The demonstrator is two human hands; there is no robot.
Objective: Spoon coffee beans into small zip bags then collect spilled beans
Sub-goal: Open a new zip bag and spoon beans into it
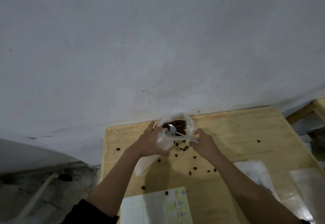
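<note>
place: bare utility room | scuffed white wall | plain wooden table

Left hand, right hand: two; one spoon; one small clear bag; one bean sack; roughly sixteen loose beans.

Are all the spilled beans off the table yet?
No, loose beans lie scattered on the wooden table near the left hand holding the clear bag and the right hand holding the spoon.
</note>
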